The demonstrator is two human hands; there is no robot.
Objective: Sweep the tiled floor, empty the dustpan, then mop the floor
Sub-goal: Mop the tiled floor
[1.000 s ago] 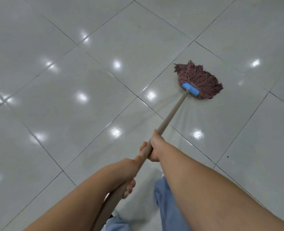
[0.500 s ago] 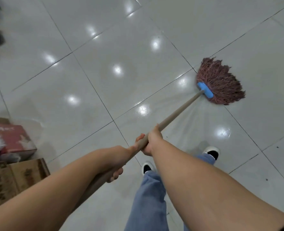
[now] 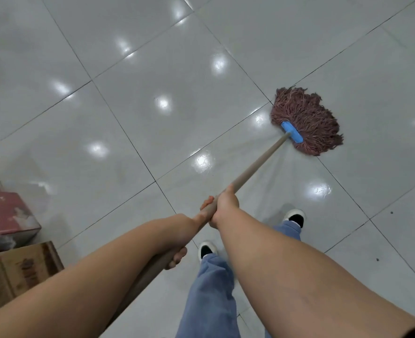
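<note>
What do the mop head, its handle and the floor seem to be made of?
Mop head: reddish-brown yarn strands, probably cotton, matted. Handle: plain matte tan pole, likely wood. Floor: glossy pale tiles, probably ceramic; they mirror the ceiling lights.

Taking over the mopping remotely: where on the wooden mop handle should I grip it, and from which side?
Grip the bare wooden mop handle on its upper half, as both hands do: right hand ahead, left hand behind it. Come from above and wrap round the round shaft. It slants down to the reddish-brown string mop head lying on the tiled floor.
</note>
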